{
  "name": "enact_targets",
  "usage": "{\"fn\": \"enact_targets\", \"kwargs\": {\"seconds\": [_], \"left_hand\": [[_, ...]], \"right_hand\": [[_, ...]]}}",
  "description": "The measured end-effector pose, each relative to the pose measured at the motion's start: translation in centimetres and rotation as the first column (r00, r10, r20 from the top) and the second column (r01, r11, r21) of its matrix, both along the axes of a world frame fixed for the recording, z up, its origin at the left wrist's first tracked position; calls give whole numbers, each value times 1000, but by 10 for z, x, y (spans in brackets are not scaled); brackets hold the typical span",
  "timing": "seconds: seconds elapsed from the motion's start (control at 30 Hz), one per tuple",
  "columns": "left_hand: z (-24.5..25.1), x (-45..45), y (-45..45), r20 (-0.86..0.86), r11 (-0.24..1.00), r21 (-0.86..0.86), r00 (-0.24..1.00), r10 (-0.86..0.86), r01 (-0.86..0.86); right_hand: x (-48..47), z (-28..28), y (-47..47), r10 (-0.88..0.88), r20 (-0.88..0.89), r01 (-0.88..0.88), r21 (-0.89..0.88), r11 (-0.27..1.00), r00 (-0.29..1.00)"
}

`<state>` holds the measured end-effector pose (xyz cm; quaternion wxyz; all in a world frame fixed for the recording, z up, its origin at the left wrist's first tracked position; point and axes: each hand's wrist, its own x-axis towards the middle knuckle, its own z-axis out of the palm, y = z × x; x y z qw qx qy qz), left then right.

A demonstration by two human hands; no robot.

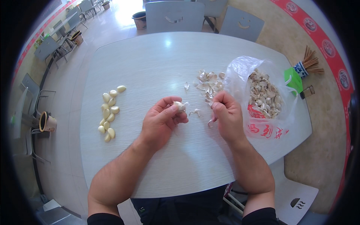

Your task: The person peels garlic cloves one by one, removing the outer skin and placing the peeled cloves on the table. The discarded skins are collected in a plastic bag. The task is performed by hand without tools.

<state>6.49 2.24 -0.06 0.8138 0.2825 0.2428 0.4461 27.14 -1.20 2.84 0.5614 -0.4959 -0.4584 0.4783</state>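
Note:
Between the thumb and fingers of my left hand (159, 119) sits a piece of garlic (179, 106) with papery skin still on it. My right hand (230, 119) is closed, its thumb and forefinger pinching a bit of garlic skin (209, 102). Another curled piece of skin (210, 123) hangs by its lower fingers. Just beyond the right hand lies a loose heap of garlic skins (210, 84). Small skin scraps (194, 112) lie on the table between the hands. To the left, several peeled garlic cloves (106, 113) form a rough column.
A clear plastic bag (239, 69) with red print holds many garlic skins (265, 92) at the right. Behind it stand a green box (293, 78), a blue-and-white holder of chopsticks (301, 69) and a small glass jar (307, 92). Grey chairs (175, 17) border the pale table (135, 62).

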Motion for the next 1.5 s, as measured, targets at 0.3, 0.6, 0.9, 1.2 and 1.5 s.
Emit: {"fn": "enact_targets", "kwargs": {"seconds": [0.3,0.6,0.9,1.2,1.5], "left_hand": [[-5,0,0,-11,996,83,1000,-13,14],[-1,4,-4,-148,987,158,989,31,-8],[-6,7,-9,-247,961,275,967,68,3],[-2,3,-4,-153,980,172,985,-77,103],[1,5,-7,-206,983,180,978,19,19]], "right_hand": [[-29,13,-6,-82,568,-124,314,941,819],[-33,7,-6,-222,657,-153,463,873,720],[-36,4,-11,-246,694,-189,486,853,677],[-38,0,-8,46,298,-87,129,988,954],[-37,16,-14,-45,545,-137,288,948,837]]}}
